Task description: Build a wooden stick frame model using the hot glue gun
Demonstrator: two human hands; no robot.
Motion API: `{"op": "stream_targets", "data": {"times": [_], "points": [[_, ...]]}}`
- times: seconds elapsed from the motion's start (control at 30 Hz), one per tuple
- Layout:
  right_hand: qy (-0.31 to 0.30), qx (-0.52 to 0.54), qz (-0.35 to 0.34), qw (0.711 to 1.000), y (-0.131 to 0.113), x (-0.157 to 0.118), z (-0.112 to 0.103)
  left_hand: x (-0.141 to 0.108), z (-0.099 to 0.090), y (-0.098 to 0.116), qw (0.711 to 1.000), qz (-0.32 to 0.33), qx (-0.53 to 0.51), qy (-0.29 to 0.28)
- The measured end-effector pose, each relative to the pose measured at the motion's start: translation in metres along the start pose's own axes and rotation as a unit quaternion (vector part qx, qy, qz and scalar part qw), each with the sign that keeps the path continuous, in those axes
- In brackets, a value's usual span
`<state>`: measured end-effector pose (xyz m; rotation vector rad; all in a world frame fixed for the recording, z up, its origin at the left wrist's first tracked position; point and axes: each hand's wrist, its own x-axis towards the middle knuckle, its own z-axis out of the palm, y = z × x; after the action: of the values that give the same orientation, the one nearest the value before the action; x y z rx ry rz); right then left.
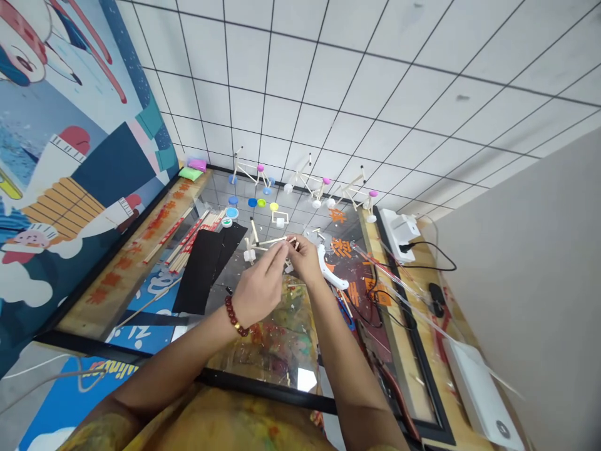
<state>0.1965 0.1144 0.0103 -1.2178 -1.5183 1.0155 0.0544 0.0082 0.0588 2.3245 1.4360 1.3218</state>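
Before tiled wall, over glass table: appears at joining step, on stick frame, nearer than three similar frames. Pinching frame at its right end with right hand; holding left hand, fingertips together, at same spot, cannot tell whether gripping. Angled inward along both forearms, converging at fingertips. Judged to call next for steady pressure on joint.

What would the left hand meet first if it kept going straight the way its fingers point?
Probably the small stick frame at the fingertips of the left hand, then almost at once the fingers of the right hand; depth is unclear, so their order is uncertain.
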Motion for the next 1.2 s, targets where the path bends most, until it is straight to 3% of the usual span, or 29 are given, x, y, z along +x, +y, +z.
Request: {"op": "stream_targets", "data": {"times": [0.13,0.2,0.27,0.33,0.37,0.43,0.57,0.67,0.97,1.07,1.2], "points": [[0.02,-0.006,0.016,1.0,0.004,-0.002,0.0,-0.007,-0.003,0.022,0.989,0.121,-0.062,-0.06],[0.026,-0.009,0.022,0.999,0.006,-0.003,0.001,-0.024,-0.016,0.024,0.986,0.14,-0.08,-0.049],[0.032,-0.009,0.027,0.999,0.008,-0.003,0.001,-0.039,-0.027,0.014,0.994,0.085,-0.075,-0.007],[0.035,-0.01,0.032,0.999,0.009,-0.002,0.002,-0.044,-0.032,-0.009,0.995,-0.032,-0.024,0.092],[0.034,-0.012,0.034,0.999,0.009,-0.002,0.003,-0.042,-0.031,-0.022,0.989,-0.103,0.005,0.11],[0.035,-0.017,0.036,0.999,0.009,-0.001,0.004,-0.032,-0.023,-0.049,0.978,-0.195,0.015,0.076],[0.04,-0.043,0.027,0.998,0.004,0.0,0.005,-0.008,-0.002,-0.082,0.972,-0.215,-0.081,-0.043],[0.033,-0.059,0.01,0.998,-0.002,0.002,0.002,0.001,0.003,-0.088,0.966,-0.219,-0.11,-0.087],[0.029,-0.083,-0.021,0.996,0.001,0.009,0.0,0.007,-0.002,-0.102,0.969,-0.196,-0.062,-0.136],[0.033,-0.086,-0.015,0.996,0.004,0.006,0.004,0.0,-0.009,-0.099,0.981,-0.171,-0.017,-0.091],[0.036,-0.085,-0.007,0.996,0.004,0.002,0.007,-0.025,-0.029,-0.06,0.987,-0.087,0.11,0.073]]}}
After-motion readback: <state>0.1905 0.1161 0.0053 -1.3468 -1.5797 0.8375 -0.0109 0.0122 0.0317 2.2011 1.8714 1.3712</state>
